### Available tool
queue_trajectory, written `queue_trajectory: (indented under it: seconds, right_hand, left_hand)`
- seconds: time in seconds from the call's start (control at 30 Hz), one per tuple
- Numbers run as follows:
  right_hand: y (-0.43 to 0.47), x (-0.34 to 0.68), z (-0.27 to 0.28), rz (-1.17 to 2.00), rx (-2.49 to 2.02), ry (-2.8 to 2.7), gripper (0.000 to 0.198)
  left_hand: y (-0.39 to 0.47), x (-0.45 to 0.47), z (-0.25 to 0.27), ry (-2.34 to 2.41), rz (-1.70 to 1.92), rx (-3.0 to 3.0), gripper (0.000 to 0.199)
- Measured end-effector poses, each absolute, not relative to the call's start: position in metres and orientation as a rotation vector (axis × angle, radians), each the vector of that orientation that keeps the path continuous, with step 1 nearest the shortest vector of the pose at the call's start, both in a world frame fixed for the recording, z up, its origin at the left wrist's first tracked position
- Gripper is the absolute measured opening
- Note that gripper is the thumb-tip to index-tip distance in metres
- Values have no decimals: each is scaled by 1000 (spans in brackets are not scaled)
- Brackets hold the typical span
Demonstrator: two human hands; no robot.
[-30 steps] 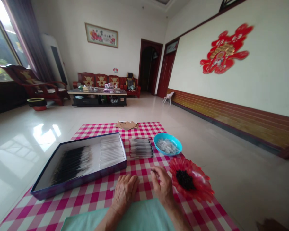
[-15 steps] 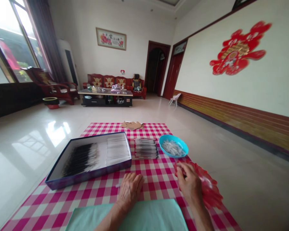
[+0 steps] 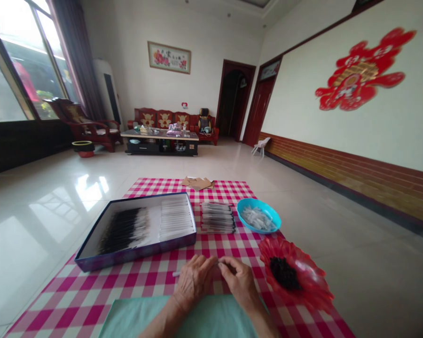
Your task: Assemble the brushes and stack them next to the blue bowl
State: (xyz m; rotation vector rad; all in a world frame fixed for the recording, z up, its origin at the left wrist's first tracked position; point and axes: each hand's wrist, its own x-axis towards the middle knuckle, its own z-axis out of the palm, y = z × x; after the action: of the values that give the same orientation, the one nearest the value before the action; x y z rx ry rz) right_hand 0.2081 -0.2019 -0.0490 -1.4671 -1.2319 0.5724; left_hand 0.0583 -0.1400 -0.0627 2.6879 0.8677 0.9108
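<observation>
My left hand (image 3: 196,277) is wrapped over a thin white pen barrel (image 3: 176,273), whose end sticks out past its left side. Close against it, my right hand (image 3: 238,277) pinches with thumb and forefinger at the barrel's other end; whatever lies between those fingertips is too small to make out. To the right stands a red flower-shaped bowl (image 3: 312,274) with small black pieces (image 3: 285,273) in it. Ahead of my hands lies a row of clear pens (image 3: 217,218). A blue bowl (image 3: 242,224) holds short translucent pieces (image 3: 256,218).
A shallow box (image 3: 137,257) at left contains black-tipped rods (image 3: 121,230) and white barrels (image 3: 176,217). A green cloth (image 3: 127,319) lies at the near edge of the checkered tablecloth (image 3: 63,300). Cardboard scraps (image 3: 198,183) rest at the far edge.
My right hand has moved left from the red bowl to the barrel end beside my left hand, uncovering the black pieces. The left hand keeps its hold. The view has shifted slightly.
</observation>
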Motion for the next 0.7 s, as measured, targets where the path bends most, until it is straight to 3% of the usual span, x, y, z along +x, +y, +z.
queue_trajectory:
  seconds: [0.13,0.33,0.7]
  right_hand:
    - [-207,220,-37,634,-1388,-990,28]
    - [-213,244,-22,314,-1306,-642,31]
    - [-205,206,-46,489,-1360,-853,34]
  left_hand:
    - [-142,57,-61,940,933,2675,24]
    - [-142,58,-66,943,1011,2641,24]
    - [-148,58,-53,988,1033,2694,23]
